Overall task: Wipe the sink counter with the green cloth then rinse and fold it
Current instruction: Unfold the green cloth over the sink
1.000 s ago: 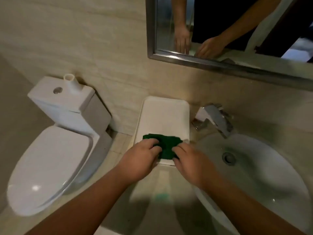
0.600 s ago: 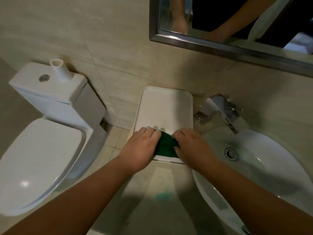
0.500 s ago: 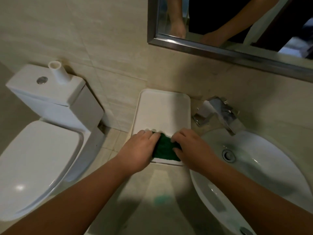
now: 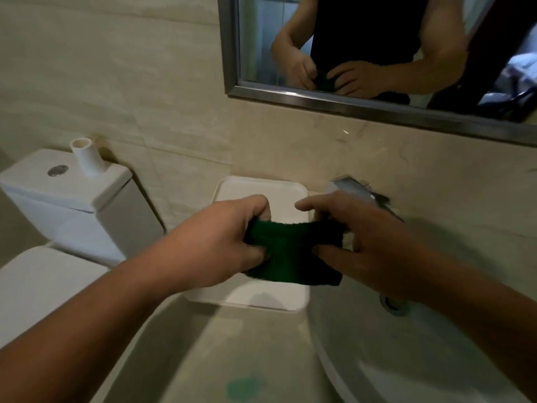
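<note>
Both hands hold the dark green terry cloth (image 4: pixel 293 251) in the air between them. The left hand (image 4: pixel 223 242) grips its left end with fingers and thumb curled tight; the right hand (image 4: pixel 372 245) pinches the right end, index finger stretched out straight. The cloth sags between them, its lower edge hanging above the white rectangular plastic tray (image 4: pixel 261 190). That tray sits on the beige stone counter (image 4: pixel 232 344), just beside the white round sink basin (image 4: pixel 406 359) and the chrome faucet (image 4: pixel 354 186).
</note>
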{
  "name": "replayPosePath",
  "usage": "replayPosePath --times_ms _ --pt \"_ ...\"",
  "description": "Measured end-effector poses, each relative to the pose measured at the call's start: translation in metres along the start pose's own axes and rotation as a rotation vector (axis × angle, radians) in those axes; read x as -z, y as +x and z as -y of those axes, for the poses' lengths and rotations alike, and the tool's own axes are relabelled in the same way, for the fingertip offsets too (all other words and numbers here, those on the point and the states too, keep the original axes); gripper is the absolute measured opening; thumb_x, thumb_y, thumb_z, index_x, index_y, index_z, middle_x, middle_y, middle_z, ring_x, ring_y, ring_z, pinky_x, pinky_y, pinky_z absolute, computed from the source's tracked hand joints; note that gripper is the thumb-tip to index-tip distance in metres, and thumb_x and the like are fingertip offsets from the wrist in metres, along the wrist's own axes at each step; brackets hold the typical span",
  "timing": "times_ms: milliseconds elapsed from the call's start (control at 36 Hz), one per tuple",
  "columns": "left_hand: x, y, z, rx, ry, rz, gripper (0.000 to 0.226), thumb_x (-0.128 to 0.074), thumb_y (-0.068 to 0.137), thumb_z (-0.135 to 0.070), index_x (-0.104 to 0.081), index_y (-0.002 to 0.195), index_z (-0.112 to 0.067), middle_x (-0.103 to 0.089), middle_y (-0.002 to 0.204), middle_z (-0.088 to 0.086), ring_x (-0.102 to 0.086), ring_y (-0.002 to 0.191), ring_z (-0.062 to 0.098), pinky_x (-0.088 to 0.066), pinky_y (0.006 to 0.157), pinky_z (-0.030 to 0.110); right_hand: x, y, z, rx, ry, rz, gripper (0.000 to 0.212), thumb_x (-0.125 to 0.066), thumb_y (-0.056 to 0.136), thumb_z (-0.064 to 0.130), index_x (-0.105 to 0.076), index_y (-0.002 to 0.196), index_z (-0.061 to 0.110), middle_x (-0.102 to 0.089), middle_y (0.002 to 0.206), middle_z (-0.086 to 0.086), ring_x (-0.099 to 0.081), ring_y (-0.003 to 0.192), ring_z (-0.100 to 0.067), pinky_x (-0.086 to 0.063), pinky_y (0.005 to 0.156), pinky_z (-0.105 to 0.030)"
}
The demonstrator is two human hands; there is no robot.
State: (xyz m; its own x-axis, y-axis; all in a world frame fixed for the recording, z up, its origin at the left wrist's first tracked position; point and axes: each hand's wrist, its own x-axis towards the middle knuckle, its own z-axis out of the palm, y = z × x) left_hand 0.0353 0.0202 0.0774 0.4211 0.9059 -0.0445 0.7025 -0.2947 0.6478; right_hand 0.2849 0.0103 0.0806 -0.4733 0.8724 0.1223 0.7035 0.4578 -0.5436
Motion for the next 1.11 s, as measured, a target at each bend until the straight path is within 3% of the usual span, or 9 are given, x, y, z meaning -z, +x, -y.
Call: replayPosePath --times_ms 167,361,444,528,694,861,944,1000,1111 --pt "-0.023 -0.002 -0.038 -0.137 0.047 -0.067 0.03 -0.077 0.087 -0.011 -0.055 0.076 -0.028 -0.072 0.078 -0.01 -0.068 0.072 0.004 -0.054 0.058 0.02 0.011 -0.043 0.001 0.107 -0.144 -0.096 0.01 -0.057 0.089 0.046 -0.066 0.092 0.051 -0.063 0.092 0.017 -0.059 0.091 -0.001 -0.048 0.071 -0.019" --pt "-0.061 -0.053 -0.091 -0.274 -0.048 -0.237 0.026 -0.086 0.085 -0.022 -0.062 0.087 -0.031 -0.073 0.079 -0.005 -0.067 0.062 0.003 -0.051 0.053 0.026 0.033 -0.148 0.016 0.155 0.084 -0.467 0.016 -0.067 0.099 0.019 -0.08 0.105 0.026 -0.078 0.094 0.008 -0.072 0.09 -0.006 -0.055 0.081 -0.023" --pt "-0.081 -0.078 -0.115 -0.307 -0.265 -0.134 0.022 -0.089 0.082 -0.021 -0.068 0.083 -0.025 -0.077 0.084 0.009 -0.074 0.079 0.028 -0.056 0.069 0.04 0.044 -0.202 0.032 0.092 0.271 -0.567 0.022 -0.063 0.101 0.012 -0.079 0.1 0.026 -0.079 0.089 0.011 -0.071 0.085 -0.002 -0.055 0.08 -0.017" --pt "-0.1 -0.099 -0.143 -0.348 -0.442 -0.004 0.02 -0.083 0.083 -0.017 -0.068 0.096 -0.011 -0.077 0.088 0.011 -0.075 0.08 0.023 -0.057 0.067 0.03 0.058 -0.249 0.041 -0.001 0.417 -0.613 0.021 -0.058 0.103 0.013 -0.079 0.105 0.017 -0.078 0.094 0.002 -0.071 0.085 -0.007 -0.057 0.075 -0.018" --pt "-0.129 -0.126 -0.198 -0.415 -0.51 0.065 0.021 -0.068 0.1 -0.025 -0.07 0.108 -0.005 -0.073 0.092 0.012 -0.069 0.084 0.029 -0.057 0.079 0.046 0.08 -0.319 0.044 -0.191 0.272 -0.664 0.024 -0.057 0.105 0.023 -0.079 0.113 0.024 -0.079 0.103 0.001 -0.073 0.098 -0.016 -0.059 0.081 -0.032" --pt "-0.159 -0.138 -0.262 -0.413 -0.734 0.136 0.02 -0.055 0.108 -0.026 -0.07 0.115 -0.014 -0.074 0.099 0.011 -0.074 0.084 0.022 -0.061 0.068 0.031 0.087 -0.363 0.04 -0.346 -0.006 -0.634 0.029 -0.056 0.104 0.033 -0.078 0.085 0.033 -0.066 0.069 -0.01 -0.06 0.06 -0.015 -0.058 0.071 -0.053" --pt "-0.17 -0.135 -0.291 -0.413 -0.812 0.126 0.02 -0.055 0.109 -0.031 -0.064 0.107 -0.013 -0.072 0.089 0.007 -0.075 0.079 0.022 -0.06 0.065 0.029 0.084 -0.375 0.045 -0.336 0.238 -0.629 0.025 -0.056 0.105 0.031 -0.074 0.117 0.042 -0.065 0.072 -0.005 -0.065 0.065 -0.02 -0.061 0.071 -0.048" --pt "-0.176 -0.129 -0.306 -0.408 -0.851 0.114 0.022 -0.057 0.108 -0.033 -0.062 0.102 -0.012 -0.069 0.088 0.009 -0.076 0.081 0.026 -0.062 0.071 0.034 0.083 -0.382 0.048 -0.364 0.413 -0.624 0.049 -0.062 0.1 0.046 -0.055 0.146 0.034 -0.075 0.092 -0.003 -0.074 0.081 -0.02 -0.064 0.082 -0.047" --pt "-0.188 -0.115 -0.329 -0.398 -0.948 0.097 0.022 -0.062 0.106 -0.032 -0.058 0.102 -0.011 -0.069 0.092 0.012 -0.077 0.087 0.031 -0.064 0.08 0.043 0.077 -0.394 0.049 -0.308 0.371 -0.565 0.079 -0.082 0.075 0.061 -0.053 0.143 0.032 -0.078 0.116 0.007 -0.077 0.098 -0.011 -0.061 0.091 -0.042"
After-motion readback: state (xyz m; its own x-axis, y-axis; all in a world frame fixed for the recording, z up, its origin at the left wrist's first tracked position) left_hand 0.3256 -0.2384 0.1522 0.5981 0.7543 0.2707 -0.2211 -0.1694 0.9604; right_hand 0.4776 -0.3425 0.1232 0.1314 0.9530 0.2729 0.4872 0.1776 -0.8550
